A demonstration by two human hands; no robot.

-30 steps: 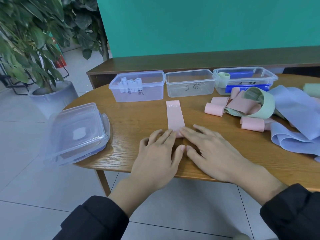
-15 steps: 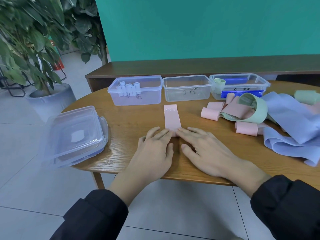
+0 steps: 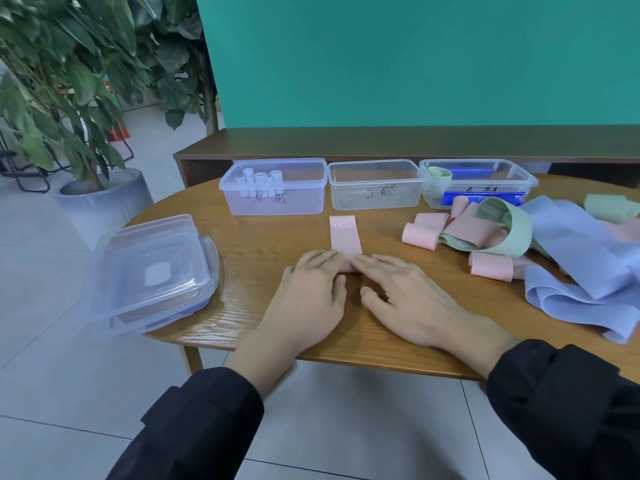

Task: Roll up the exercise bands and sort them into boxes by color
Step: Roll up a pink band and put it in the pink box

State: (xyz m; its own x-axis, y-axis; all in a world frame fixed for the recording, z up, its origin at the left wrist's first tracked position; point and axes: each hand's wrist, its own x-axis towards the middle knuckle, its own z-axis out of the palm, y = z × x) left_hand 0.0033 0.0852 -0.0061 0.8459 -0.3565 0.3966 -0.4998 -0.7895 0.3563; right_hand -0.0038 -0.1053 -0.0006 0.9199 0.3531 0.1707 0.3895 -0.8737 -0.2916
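A person's two hands lie flat on a round wooden tabletop [image 3: 263,244], working the near end of a pink exercise band [image 3: 344,235] marked "15 LB" that stretches away toward a row of three clear plastic boxes. The left hand [image 3: 308,299] and right hand [image 3: 408,299] sit side by side, their extended fingers [image 3: 323,259] pressing down on a small rolled-up portion of the band; neither hand is curled around it, though how tight the roll is cannot be made out beneath the fingertips. Behind the band, the left box [image 3: 273,188] contains several small pale rolls, the middle box [image 3: 375,185] appears to contain no bands, and the right box [image 3: 478,183] holds a green roll and blue pieces. To the right lies a loose heap of unrolled bands: pink bands [image 3: 419,236], a green band [image 3: 512,233] looped on top, and wide lavender bands [image 3: 571,268] spilling toward the table's edge. A stack of clear lids [image 3: 152,275] rests at the tabletop's left rim, near a potted plant [image 3: 69,109] on the floor.
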